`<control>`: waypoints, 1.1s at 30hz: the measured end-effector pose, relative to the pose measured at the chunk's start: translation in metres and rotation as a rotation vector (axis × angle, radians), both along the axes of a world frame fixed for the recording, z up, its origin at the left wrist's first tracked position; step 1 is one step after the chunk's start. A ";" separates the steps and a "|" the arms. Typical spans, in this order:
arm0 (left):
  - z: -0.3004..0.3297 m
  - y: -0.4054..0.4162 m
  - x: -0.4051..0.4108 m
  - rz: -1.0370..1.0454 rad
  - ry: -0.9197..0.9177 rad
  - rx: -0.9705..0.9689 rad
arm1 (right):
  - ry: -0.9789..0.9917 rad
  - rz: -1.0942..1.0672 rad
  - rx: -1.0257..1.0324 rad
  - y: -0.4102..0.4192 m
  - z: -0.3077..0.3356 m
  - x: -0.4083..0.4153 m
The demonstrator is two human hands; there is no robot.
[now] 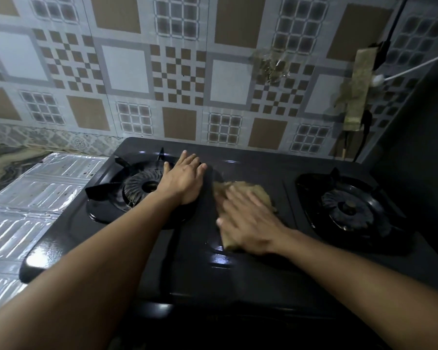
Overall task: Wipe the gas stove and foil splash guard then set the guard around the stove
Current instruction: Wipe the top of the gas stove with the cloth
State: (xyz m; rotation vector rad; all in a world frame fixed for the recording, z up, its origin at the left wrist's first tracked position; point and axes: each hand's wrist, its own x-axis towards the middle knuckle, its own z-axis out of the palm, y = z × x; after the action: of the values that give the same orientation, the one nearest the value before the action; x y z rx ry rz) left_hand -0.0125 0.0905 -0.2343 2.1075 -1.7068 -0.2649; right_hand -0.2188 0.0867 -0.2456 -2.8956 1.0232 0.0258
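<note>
A black two-burner gas stove (250, 269) fills the middle of the view. My left hand (182, 178) lies flat with straight fingers on the stove top at the right edge of the left burner (142, 188). My right hand (250, 221), blurred, presses a tan cloth (248, 189) flat against the stove's middle panel between the two burners. The right burner (349, 208) sits uncovered to the right. The silver foil splash guard (36, 203) lies flat on the counter to the left of the stove.
A patterned tiled wall (177, 72) rises right behind the stove. At the right, a taped socket strip (359, 89) with a white cable and black cords hangs on the wall. A dark wall closes off the right side.
</note>
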 end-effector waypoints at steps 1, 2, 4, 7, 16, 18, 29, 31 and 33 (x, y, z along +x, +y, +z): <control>0.001 0.001 -0.001 0.002 0.002 -0.001 | -0.003 -0.098 0.010 -0.017 -0.001 0.000; 0.001 0.002 -0.001 0.003 0.005 0.000 | 0.004 -0.206 0.008 -0.037 0.000 0.002; 0.003 0.004 -0.002 0.006 0.009 0.004 | 0.011 -0.403 0.039 -0.075 0.004 0.008; 0.005 0.005 -0.004 0.010 0.011 0.001 | -0.018 -0.484 0.046 -0.098 0.005 0.028; 0.004 0.004 -0.002 0.007 0.035 -0.007 | -0.041 -0.025 -0.048 -0.026 -0.003 0.045; 0.003 0.004 -0.002 0.004 0.046 -0.009 | -0.166 0.069 -0.040 0.005 -0.004 0.027; 0.004 0.006 0.000 -0.006 0.069 0.004 | -1.272 -0.511 1.152 -0.008 0.058 -0.035; 0.004 0.007 -0.001 -0.002 0.056 0.003 | -1.290 -0.753 0.793 -0.039 0.067 -0.039; 0.004 0.006 -0.002 0.002 0.046 -0.001 | -1.221 -0.889 0.424 -0.065 0.073 -0.048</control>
State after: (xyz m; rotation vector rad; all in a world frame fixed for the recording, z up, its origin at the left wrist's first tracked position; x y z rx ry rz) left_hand -0.0142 0.0967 -0.2303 2.0866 -1.6782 -0.3091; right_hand -0.2671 0.0221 -0.1722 -1.3501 1.5039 -1.1756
